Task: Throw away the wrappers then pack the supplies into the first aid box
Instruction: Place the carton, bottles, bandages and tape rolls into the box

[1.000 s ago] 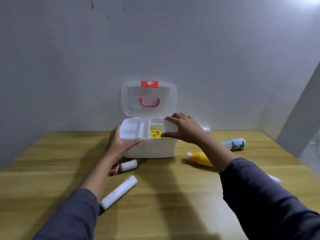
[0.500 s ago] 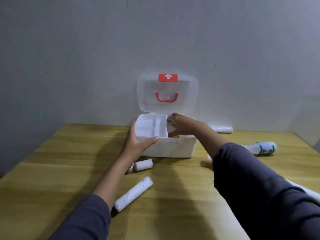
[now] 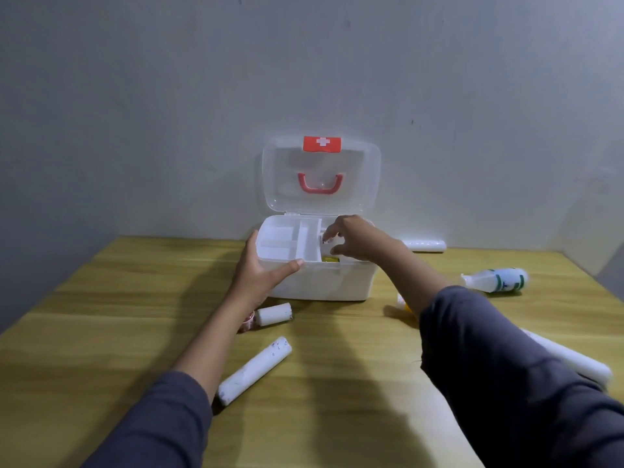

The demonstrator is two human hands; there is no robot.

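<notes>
The white first aid box stands open against the wall, its clear lid upright with a red handle. My left hand grips the box's front left corner, thumb on the rim of the divided inner tray. My right hand hovers over the right compartment, fingertips pinched on a small white packet with red marks. A yellow item lies in that compartment below it. On the table lie a short bandage roll and a long white roll.
A white bottle with green print lies at the right. A yellow bottle is mostly hidden behind my right forearm. More white rolls lie behind the box and at the right edge. The wooden table meets a grey wall.
My right hand went from the box's front rim into the right compartment and now sits slightly raised there. The yellow item now lies lower in the compartment. My left hand kept its hold on the box.
</notes>
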